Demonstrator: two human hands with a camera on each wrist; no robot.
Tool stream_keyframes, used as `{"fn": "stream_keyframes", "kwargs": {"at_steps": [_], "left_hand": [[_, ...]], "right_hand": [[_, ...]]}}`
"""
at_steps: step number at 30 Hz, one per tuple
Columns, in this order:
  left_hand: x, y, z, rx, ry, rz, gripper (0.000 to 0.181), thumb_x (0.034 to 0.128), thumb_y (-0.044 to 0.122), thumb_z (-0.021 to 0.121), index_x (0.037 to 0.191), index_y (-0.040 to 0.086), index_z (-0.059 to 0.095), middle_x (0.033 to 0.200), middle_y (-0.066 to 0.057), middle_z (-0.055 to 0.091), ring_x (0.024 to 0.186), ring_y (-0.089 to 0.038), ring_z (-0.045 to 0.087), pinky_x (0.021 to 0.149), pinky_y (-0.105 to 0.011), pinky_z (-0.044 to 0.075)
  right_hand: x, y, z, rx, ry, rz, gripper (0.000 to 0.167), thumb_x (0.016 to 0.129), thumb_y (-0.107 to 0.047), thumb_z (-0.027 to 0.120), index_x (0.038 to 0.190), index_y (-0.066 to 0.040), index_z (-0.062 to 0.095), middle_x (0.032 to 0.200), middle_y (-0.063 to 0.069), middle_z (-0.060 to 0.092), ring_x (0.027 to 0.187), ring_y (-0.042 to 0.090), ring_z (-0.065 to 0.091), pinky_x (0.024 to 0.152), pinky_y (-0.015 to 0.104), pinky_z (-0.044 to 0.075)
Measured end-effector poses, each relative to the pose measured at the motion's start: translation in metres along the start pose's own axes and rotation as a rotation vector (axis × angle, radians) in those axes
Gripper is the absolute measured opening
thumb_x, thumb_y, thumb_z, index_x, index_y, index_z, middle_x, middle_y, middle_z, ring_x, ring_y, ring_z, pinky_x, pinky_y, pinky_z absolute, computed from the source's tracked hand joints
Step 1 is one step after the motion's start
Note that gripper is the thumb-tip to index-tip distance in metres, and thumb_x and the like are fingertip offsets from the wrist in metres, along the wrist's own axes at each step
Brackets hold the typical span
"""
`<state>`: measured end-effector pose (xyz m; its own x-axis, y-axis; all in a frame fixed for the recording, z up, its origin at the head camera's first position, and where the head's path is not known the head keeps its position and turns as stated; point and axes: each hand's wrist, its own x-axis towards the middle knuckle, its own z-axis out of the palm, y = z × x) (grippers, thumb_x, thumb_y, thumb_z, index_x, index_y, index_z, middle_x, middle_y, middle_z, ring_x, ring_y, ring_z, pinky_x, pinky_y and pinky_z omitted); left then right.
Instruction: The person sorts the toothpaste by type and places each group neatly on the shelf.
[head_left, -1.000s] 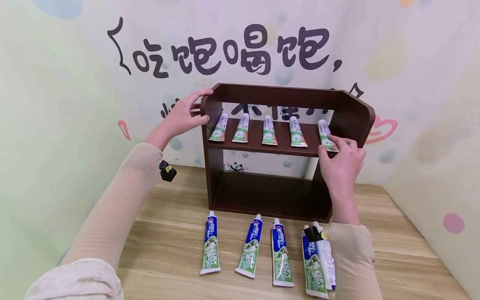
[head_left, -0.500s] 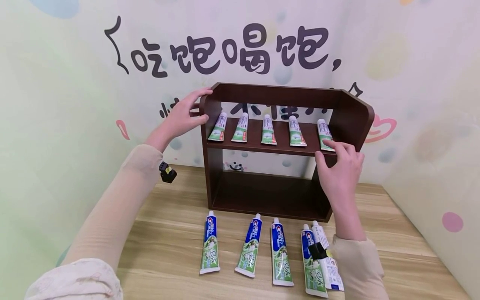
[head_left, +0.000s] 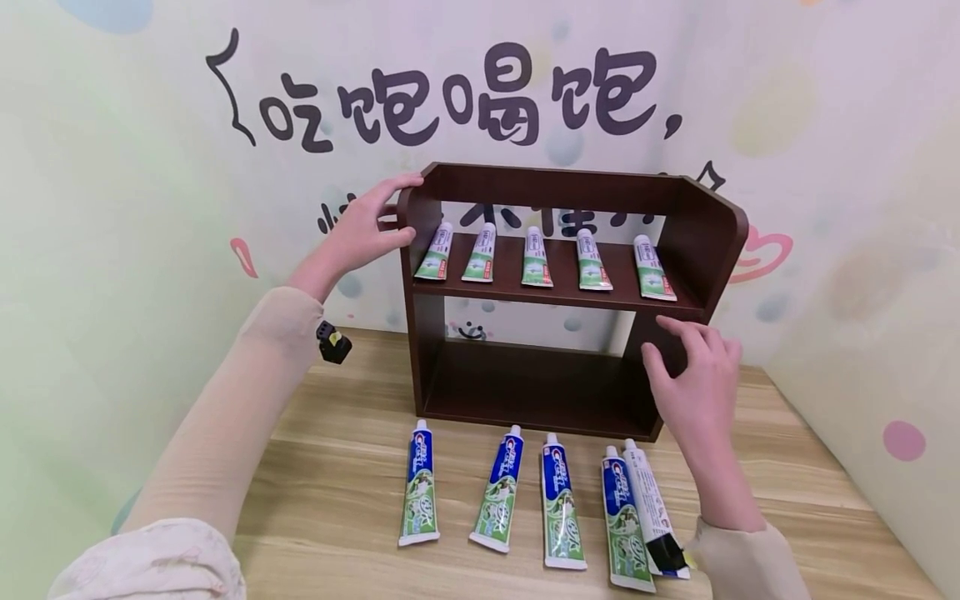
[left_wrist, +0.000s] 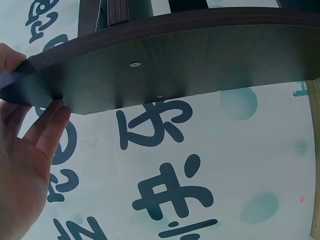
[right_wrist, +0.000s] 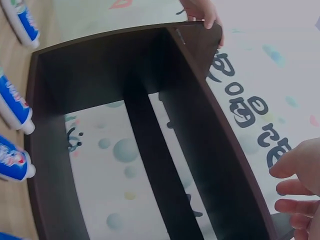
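My left hand [head_left: 365, 231] holds the upper left side of a dark brown two-tier rack [head_left: 558, 188]. In the left wrist view its fingers [left_wrist: 56, 125] press the outer face of the side panel. My right hand [head_left: 699, 379] hovers in front of the rack's right side, fingers bent and apart, holding nothing. Just above it, the rightmost small toothpaste tube [head_left: 654, 268] lies on the upper shelf, in a row with several like it, such as the middle small tube [head_left: 536, 257]. All are white and green with caps to the back.
On the wooden table [head_left: 337, 500] before the rack lie several larger blue-green toothpaste tubes, among them the leftmost large tube [head_left: 420, 485]. A white tube [head_left: 649, 492] lies against the rightmost one. Behind stands a printed wall [head_left: 150, 208]. The lower shelf [head_left: 525, 383] is bare.
My right hand has let go of the rightmost small tube and drawn back down and slightly right, leaving that tube on the upper shelf. The left hand has stayed on the rack.
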<state>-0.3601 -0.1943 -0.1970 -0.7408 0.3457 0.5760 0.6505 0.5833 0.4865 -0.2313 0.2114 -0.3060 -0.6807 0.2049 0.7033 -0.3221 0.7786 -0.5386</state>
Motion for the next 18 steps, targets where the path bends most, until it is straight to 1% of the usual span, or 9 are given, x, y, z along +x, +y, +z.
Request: {"fn": "stream_keyframes", "kwargs": {"at_steps": [5, 13, 18], "left_hand": [[-0.001, 0.0, 0.0, 0.0, -0.002, -0.007, 0.062, 0.0916, 0.008, 0.06, 0.149, 0.018, 0.041, 0.159, 0.001, 0.037, 0.133, -0.033, 0.052, 0.108, -0.047, 0.05], [-0.002, 0.001, 0.0, -0.009, 0.002, 0.0, 0.063, 0.0909, 0.007, 0.061, 0.149, 0.018, 0.041, 0.16, 0.002, 0.036, 0.134, -0.033, 0.052, 0.108, -0.046, 0.05], [-0.002, 0.001, 0.001, -0.021, 0.006, 0.003, 0.062, 0.0906, 0.009, 0.061, 0.149, 0.019, 0.041, 0.16, 0.003, 0.036, 0.134, -0.032, 0.052, 0.108, -0.045, 0.051]], "right_hand": [[-0.01, 0.007, -0.001, -0.018, -0.013, -0.048, 0.037, 0.089, -0.012, 0.068, 0.125, -0.005, 0.066, 0.121, 0.025, 0.061, 0.107, 0.04, 0.042, 0.084, 0.047, 0.031], [-0.026, 0.021, 0.0, -0.035, -0.036, -0.108, 0.039, 0.086, -0.008, 0.072, 0.124, -0.002, 0.065, 0.116, 0.025, 0.062, 0.101, 0.039, 0.042, 0.081, 0.045, 0.028], [-0.036, 0.026, -0.001, -0.058, -0.083, -0.098, 0.042, 0.086, -0.009, 0.072, 0.126, -0.003, 0.063, 0.118, 0.026, 0.061, 0.1, 0.039, 0.042, 0.08, 0.044, 0.027]]}}
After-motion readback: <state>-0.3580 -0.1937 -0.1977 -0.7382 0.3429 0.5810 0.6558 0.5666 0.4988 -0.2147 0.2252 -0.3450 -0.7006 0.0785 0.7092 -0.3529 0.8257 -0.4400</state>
